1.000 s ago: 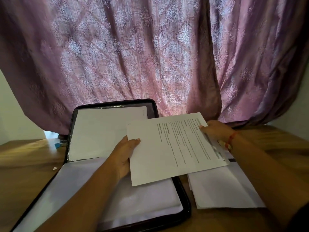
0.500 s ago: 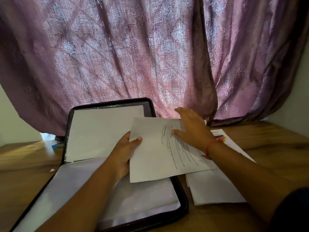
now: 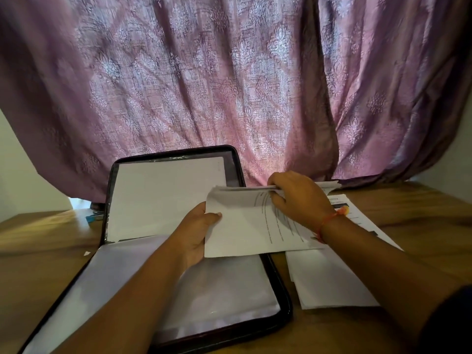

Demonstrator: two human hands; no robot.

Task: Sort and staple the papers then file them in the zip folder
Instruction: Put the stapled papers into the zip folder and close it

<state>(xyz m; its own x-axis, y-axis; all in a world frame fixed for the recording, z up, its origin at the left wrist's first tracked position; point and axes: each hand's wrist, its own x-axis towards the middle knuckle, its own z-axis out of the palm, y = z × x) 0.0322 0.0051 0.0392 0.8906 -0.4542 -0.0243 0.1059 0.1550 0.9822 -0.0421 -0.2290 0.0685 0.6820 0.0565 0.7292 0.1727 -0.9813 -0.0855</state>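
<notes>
Because the folder point(image 3: 278, 310) lies unzipped and flat on the worktop point(image 3: 43, 241), its far half propped toward the curtain point(image 3: 229, 85) with a white sheet point(image 3: 163, 195) showing in its sleeve, the filing space sits ready just beneath the hands; the left hand point(image 3: 195, 235) pinches the near-left edge of the printed sheets point(image 3: 250, 226), thumb on top, to keep them level above the folder's right side; the right hand point(image 3: 298, 198) curls its fingers point(image 3: 274, 181) round the sheets' far edge, thumb under the top leaf, probably to lift or peel one leaf apart for sorting (how many leaves it grasps I cannot tell). The pile point(image 3: 329, 279) rests on the worktop just right of the folder, within easy reach of that hand; a small blue thing point(image 3: 93, 217), possibly the stapler, lies left of the folder, half hidden.
</notes>
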